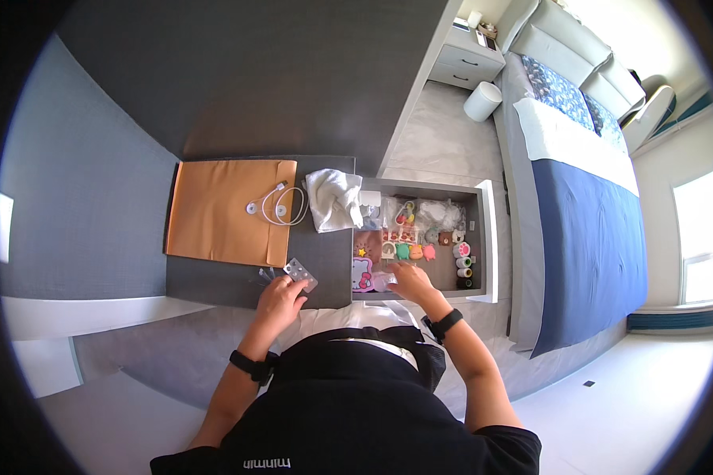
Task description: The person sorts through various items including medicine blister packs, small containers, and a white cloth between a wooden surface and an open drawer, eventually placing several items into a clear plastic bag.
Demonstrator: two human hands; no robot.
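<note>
My left hand (279, 303) is over the dark desktop, its fingers on the near edge of a silver blister pack (299, 272). Several small clear pieces (265, 274) lie just left of those fingers. My right hand (413, 281) reaches into the pulled-out drawer (475, 237), fingertips at a pale pinkish packet (383, 281); whether they grip it is hidden. Next to the packet is a pink Hello Kitty item (362, 275). Beyond it, a brown packet with a star (368, 244) lies near small green, orange and pink animal-shaped pieces (416, 252).
An orange-brown envelope (226, 214) bears a coiled white USB cable (284, 205). A crumpled white cloth (334, 199) lies by the drawer. Thread spools (464, 267) and clear plastic bags (439, 214) are inside it. To the right stand a bed (588, 249) and white bin (483, 101).
</note>
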